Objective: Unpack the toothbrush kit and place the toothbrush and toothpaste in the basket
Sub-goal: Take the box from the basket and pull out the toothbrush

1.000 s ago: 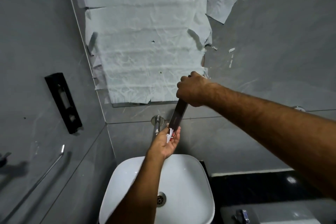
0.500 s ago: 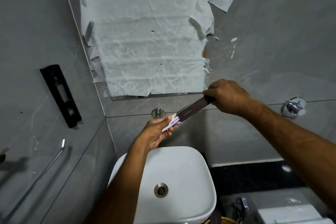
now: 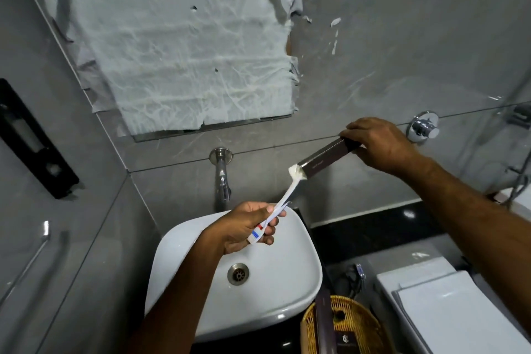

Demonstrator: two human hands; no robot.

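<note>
My right hand (image 3: 379,144) grips the far end of a long dark brown kit box (image 3: 324,159), held tilted above the sink. My left hand (image 3: 247,227) pinches a white toothbrush (image 3: 287,195) together with a small white toothpaste tube (image 3: 257,234) with red and blue print. The brush's head end is just at the box's open mouth, with a white flap around it. A woven yellow basket (image 3: 365,325) sits at the bottom, right of the sink, with another dark box (image 3: 324,322) standing in it.
A white basin (image 3: 275,267) with a metal drain lies below my hands, and a chrome tap (image 3: 221,178) juts from the grey tiled wall. A paper-covered mirror hangs above. A white toilet cistern (image 3: 448,304) is at the lower right, a chrome valve (image 3: 423,128) beside my right hand.
My hands have drawn apart: the right took the box up and right, the left pulled the toothbrush and toothpaste out and down over the sink. The view dropped, showing the basket.
</note>
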